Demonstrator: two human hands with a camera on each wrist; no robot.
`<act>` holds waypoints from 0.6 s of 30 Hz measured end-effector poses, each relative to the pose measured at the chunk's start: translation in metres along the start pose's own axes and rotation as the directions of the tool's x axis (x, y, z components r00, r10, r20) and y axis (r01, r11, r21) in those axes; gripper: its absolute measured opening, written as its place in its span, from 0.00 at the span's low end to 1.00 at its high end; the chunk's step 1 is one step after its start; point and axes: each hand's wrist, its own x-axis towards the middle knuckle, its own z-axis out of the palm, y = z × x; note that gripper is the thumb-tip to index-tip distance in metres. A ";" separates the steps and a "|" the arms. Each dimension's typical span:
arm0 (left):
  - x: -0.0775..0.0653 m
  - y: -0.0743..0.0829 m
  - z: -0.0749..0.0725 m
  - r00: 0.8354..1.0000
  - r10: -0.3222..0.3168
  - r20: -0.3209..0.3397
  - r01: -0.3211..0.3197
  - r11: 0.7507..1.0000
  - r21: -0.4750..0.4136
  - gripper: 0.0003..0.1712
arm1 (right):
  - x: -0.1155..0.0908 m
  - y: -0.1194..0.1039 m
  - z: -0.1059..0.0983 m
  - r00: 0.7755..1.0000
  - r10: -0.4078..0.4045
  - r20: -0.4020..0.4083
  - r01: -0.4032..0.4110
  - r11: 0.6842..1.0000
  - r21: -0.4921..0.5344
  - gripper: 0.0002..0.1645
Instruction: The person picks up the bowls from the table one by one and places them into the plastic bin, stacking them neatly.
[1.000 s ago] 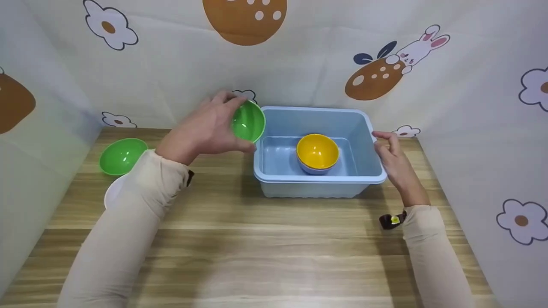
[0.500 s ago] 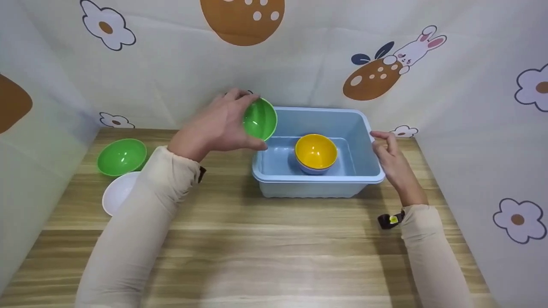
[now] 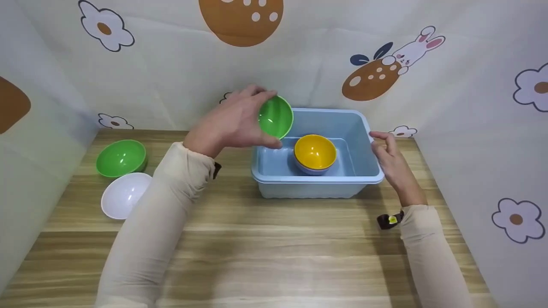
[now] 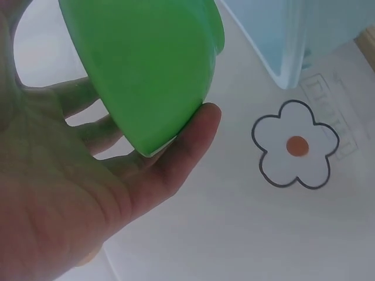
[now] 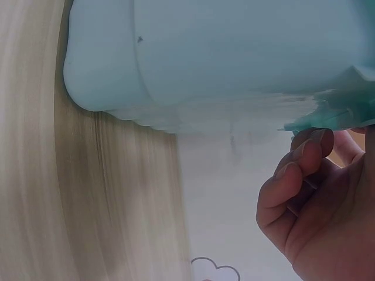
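Gripped at the rim between thumb and fingers, a green bowl (image 3: 278, 117) hangs tilted from my left hand (image 3: 235, 122). It overlaps the back left of a light blue plastic tub (image 3: 314, 190) in the head view. The left wrist view shows the bowl's smooth green side (image 4: 143, 64) against the fingers. Inside the tub stands a yellow bowl (image 3: 315, 152), nested in a pale bowl (image 3: 314, 171). My right hand (image 3: 394, 164) holds the tub's right rim; its lower fingers are curled below the rim in the right wrist view.
Another green bowl (image 3: 122, 158) stands at the left of the wooden table (image 3: 274, 248), with a white bowl (image 3: 124, 196) just in front of it. Patterned cloth (image 3: 180, 55) encloses the back and both sides, close behind the tub.
My left hand has carried the green bowl rightward, from beside the tub's left edge to over its back left. The white bowl shows more as the forearm shifts. The right hand stays put.
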 end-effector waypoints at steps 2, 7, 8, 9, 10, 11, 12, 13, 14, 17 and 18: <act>0.001 0.003 0.000 1.000 0.005 0.013 -0.005 1.000 0.008 0.57 | 0.000 0.000 0.000 1.000 0.004 0.001 -0.004 1.000 -0.006 0.31; 0.005 0.010 0.003 0.999 0.004 0.041 -0.004 1.000 0.004 0.57 | 0.001 0.001 0.000 1.000 0.019 0.012 -0.019 1.000 0.004 0.31; 0.006 0.011 0.003 0.999 0.010 0.039 -0.010 1.000 0.002 0.57 | 0.001 0.001 0.000 1.000 0.020 0.015 -0.020 1.000 0.006 0.31; 0.007 0.012 0.004 0.999 0.012 0.038 -0.012 1.000 0.000 0.57 | 0.001 0.001 0.000 1.000 0.023 0.018 -0.023 1.000 0.009 0.31; 0.008 0.013 0.004 0.999 0.016 0.038 -0.016 1.000 -0.003 0.57 | 0.001 0.001 0.000 0.999 0.025 0.021 -0.025 1.000 0.010 0.31; 0.008 0.014 0.004 0.999 0.020 0.038 -0.019 1.000 -0.003 0.57 | 0.001 0.001 0.000 0.999 0.030 0.024 -0.030 0.999 0.012 0.31; 0.009 0.015 0.005 0.999 0.023 0.038 -0.023 1.000 -0.003 0.57 | 0.001 0.001 0.000 0.999 0.034 0.027 -0.034 0.999 0.013 0.31; 0.010 0.016 0.005 0.999 0.027 0.037 -0.027 1.000 -0.003 0.57 | 0.001 0.001 -0.001 0.999 0.037 0.029 -0.037 0.999 0.012 0.31; 0.011 0.016 0.005 0.999 0.030 0.038 -0.029 1.000 -0.005 0.57 | 0.001 0.001 -0.001 0.999 0.042 0.032 -0.042 0.999 0.011 0.31; 0.013 0.018 0.006 0.999 0.034 0.037 -0.034 0.999 -0.006 0.57 | 0.001 0.001 -0.001 0.998 0.054 0.029 -0.054 0.999 0.004 0.31; 0.013 0.019 0.006 0.999 0.037 0.035 -0.037 0.999 -0.006 0.57 | 0.001 0.001 -0.001 0.998 0.056 0.026 -0.056 0.998 0.000 0.31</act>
